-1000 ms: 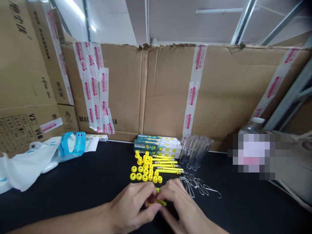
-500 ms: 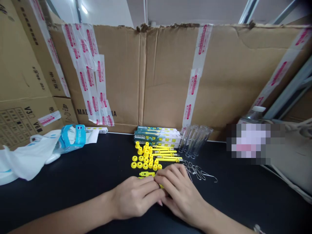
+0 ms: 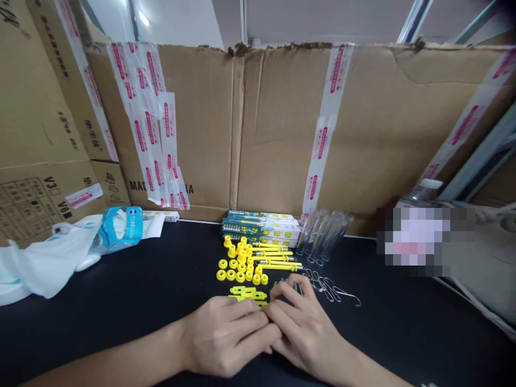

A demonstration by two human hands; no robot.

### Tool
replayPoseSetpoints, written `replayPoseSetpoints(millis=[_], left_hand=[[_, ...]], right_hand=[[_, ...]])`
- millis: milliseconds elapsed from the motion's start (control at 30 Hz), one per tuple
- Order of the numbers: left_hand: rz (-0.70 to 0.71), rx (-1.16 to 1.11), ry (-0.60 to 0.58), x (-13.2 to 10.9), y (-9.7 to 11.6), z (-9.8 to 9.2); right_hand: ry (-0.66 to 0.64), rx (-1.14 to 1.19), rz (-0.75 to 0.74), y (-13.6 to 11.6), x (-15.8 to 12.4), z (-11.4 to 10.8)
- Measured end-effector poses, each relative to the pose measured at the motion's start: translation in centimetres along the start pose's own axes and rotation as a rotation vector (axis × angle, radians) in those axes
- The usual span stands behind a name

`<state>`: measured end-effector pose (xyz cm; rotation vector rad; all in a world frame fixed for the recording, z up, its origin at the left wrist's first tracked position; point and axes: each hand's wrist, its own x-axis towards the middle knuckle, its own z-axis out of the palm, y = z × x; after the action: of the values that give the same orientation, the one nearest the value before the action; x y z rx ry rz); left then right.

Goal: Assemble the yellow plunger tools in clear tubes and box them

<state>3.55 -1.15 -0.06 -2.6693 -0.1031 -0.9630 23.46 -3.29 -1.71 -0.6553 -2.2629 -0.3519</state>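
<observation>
Over the black table, my left hand (image 3: 229, 336) and my right hand (image 3: 308, 330) meet fingertip to fingertip. Both are closed in a pinch, and whatever lies between the fingers is hidden. Flat yellow slotted plates (image 3: 256, 295) lie just beyond the knuckles, partly covered by my left hand. Small metal parts (image 3: 281, 281) show behind my right index finger, too covered to name. Farther back are yellow rings (image 3: 231, 275), yellow flanged caps (image 3: 231, 251) and yellow rods with metal ends (image 3: 278, 266). Bent wire hooks (image 3: 328, 287) sit right of my right hand.
Green and white printed boxes (image 3: 260, 232) stack against the cardboard wall (image 3: 278, 134). Clear tubes (image 3: 322, 234) stand beside them. A tissue pack (image 3: 135, 226) and white sheets (image 3: 60, 258) lie at left. A bottle (image 3: 430, 185), partly blurred, stands at right.
My right hand has shifted slightly right and down, its index finger lifting into an arch. More of the yellow plates and the small metal parts now show. My left hand has edged right.
</observation>
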Motion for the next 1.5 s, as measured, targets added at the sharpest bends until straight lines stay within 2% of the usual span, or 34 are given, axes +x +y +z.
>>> replayPoseSetpoints(millis=[233,367,500,667,767,867,967,1033,1167,1367,1500], left_hand=[[0.079,-0.025,-0.039,0.0,0.0,0.0],[0.015,-0.004,0.017,-0.3,0.0,0.1],[-0.203,-0.106,0.13,-0.9,-0.4,0.3],[-0.63,-0.311,0.156,-1.5,-1.5,0.6],[-0.874,-0.462,0.163,-1.6,-1.9,0.9],[-1.027,-0.573,0.221,-1.6,-2.2,1.3],[-1.106,-0.626,0.288,-1.6,-2.3,1.5],[-1.102,-0.586,0.297,-1.7,-2.4,1.7],[-0.999,-0.374,0.242,-2.1,-3.1,1.8],[-0.854,-0.188,0.183,-3.3,-5.3,1.0],[-0.803,-0.115,0.141,-3.4,-5.6,0.8]], right_hand=[[0.012,-0.03,-0.111,-0.2,-0.3,-0.1],[0.017,-0.01,-0.097,0.0,-0.1,-0.4],[0.032,0.005,0.02,0.6,0.0,-0.3],[0.042,0.069,0.225,1.4,-0.3,0.0],[0.017,0.08,0.298,1.5,-0.5,0.1],[0.002,0.067,0.363,1.7,-0.7,0.3],[-0.004,0.047,0.456,2.0,-1.1,0.8],[-0.008,0.035,0.512,2.3,-1.3,1.2],[-0.038,0.026,0.566,2.7,-1.5,1.5],[-0.074,0.045,0.565,2.6,-1.5,1.5],[-0.062,0.089,0.551,2.5,-1.4,1.4]])
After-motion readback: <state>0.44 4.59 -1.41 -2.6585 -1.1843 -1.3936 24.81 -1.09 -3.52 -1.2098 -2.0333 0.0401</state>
